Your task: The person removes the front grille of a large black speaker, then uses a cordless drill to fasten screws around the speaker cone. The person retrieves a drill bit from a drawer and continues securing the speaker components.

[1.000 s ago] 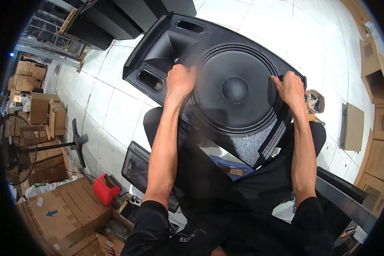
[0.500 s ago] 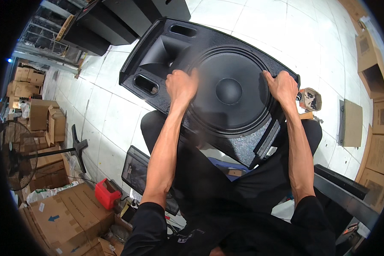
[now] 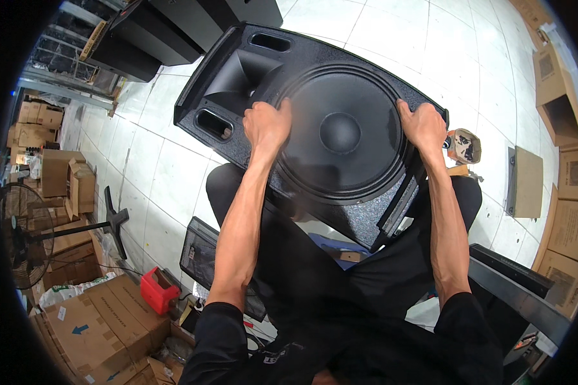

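Note:
A black loudspeaker cabinet lies on its back across my knees, tilted in the view. In its face sits a large round woofer with a domed centre. My left hand is closed at the woofer's left edge, its thumb on the rim and its fingers curled. Over on the opposite edge, my right hand grips the same way, thumb pressing on the rim. The fingertips of both hands are mostly hidden. A rectangular horn lies beyond my left hand, between two oval openings.
More black speaker cabinets stand at the far left. A black mesh grille leans by my left leg, near a red plastic container and a cardboard box. A fan is at left. A small tub sits past my right hand.
The whole view has shifted slightly, so the cabinet and hands appear a little farther left and up. Both hands keep their places on the woofer's rim.

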Demonstrator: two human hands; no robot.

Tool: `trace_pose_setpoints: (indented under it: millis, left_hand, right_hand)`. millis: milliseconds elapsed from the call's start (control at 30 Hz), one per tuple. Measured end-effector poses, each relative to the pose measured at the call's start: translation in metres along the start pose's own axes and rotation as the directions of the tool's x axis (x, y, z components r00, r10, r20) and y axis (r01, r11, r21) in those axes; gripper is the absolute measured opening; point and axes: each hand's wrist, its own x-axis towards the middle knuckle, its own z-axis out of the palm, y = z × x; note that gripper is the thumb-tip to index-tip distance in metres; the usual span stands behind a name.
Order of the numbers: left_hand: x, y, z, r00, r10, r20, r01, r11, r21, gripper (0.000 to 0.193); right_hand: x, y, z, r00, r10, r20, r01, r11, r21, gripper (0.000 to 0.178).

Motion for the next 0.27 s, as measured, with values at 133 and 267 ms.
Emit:
trace_pose_setpoints:
  millis: [133, 267]
  left_hand:
    - [0.002, 0.003, -0.008, 0.997, -0.046, 0.055, 0.047, 0.999, -0.025, 0.072]
    - [0.001, 0.006, -0.011, 0.993, -0.088, 0.079, 0.093, 0.993, -0.066, 0.074]
  right_hand:
    - [0.003, -0.002, -0.008, 0.993, 0.065, 0.102, -0.079, 0.988, 0.136, 0.065]
    - [0.006, -0.003, -0.018, 0.977, 0.068, 0.2, -0.1, 0.984, 0.151, 0.069]
